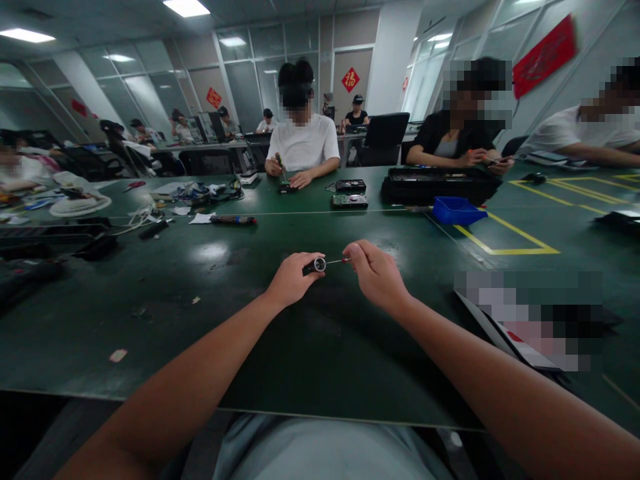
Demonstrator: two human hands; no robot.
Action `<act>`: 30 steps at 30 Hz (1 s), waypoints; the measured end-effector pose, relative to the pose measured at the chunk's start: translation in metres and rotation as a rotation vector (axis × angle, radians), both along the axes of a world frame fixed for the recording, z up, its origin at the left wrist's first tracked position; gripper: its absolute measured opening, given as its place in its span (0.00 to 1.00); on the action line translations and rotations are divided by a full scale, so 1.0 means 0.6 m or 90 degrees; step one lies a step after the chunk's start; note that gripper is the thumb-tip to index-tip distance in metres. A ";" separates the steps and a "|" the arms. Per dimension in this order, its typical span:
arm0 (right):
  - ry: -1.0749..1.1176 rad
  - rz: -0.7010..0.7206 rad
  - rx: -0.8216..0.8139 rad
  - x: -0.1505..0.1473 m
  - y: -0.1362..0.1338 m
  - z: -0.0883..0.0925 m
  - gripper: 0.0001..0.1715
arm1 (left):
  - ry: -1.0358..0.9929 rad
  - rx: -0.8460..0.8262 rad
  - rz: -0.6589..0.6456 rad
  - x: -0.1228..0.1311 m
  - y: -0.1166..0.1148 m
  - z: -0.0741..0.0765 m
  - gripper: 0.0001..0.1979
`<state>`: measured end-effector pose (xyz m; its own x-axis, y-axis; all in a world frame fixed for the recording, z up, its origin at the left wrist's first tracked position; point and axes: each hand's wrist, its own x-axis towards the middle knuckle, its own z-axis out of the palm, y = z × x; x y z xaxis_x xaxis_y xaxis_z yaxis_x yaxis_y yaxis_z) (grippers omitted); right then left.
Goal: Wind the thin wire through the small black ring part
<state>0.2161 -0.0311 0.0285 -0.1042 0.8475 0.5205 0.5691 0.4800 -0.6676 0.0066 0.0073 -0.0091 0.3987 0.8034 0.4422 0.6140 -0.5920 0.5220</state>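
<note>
Left hand (291, 280) clamped round a dark cylinder (317, 265) above the green surface (320, 360), ringed end toward wearer; thin-shafted tool (335, 262), pinched in right hand (374, 270), near level, tip at cylinder's right side, contact unclear.

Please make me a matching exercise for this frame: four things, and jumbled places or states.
1. left hand
2. right hand
3. blue tray
4. red banner

A. high up, at the picture's right
B. gripping a thin tool
C. on the table, beside a long black casing
D. holding a dark cylindrical piece

Pairs: 1-D, 2-B, 3-C, 4-A
</note>
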 end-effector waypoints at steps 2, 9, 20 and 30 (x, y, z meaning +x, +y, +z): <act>0.010 -0.008 0.004 -0.001 0.001 -0.002 0.16 | -0.001 -0.003 0.002 0.001 0.000 0.001 0.20; 0.107 0.009 -0.017 0.000 0.006 -0.012 0.13 | 0.015 -0.005 0.012 0.004 -0.004 0.004 0.20; 0.400 0.038 -0.099 -0.009 0.032 -0.033 0.14 | 0.001 0.002 0.009 0.005 -0.001 0.003 0.20; 0.635 0.015 -0.291 0.007 0.056 -0.033 0.14 | 0.046 0.047 -0.061 0.000 0.002 0.013 0.20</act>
<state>0.2205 0.0024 0.0084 0.1704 0.9852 0.0167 -0.3320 0.0733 -0.9404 0.0064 0.0086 -0.0015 0.5046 0.7263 0.4667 0.5871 -0.6850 0.4314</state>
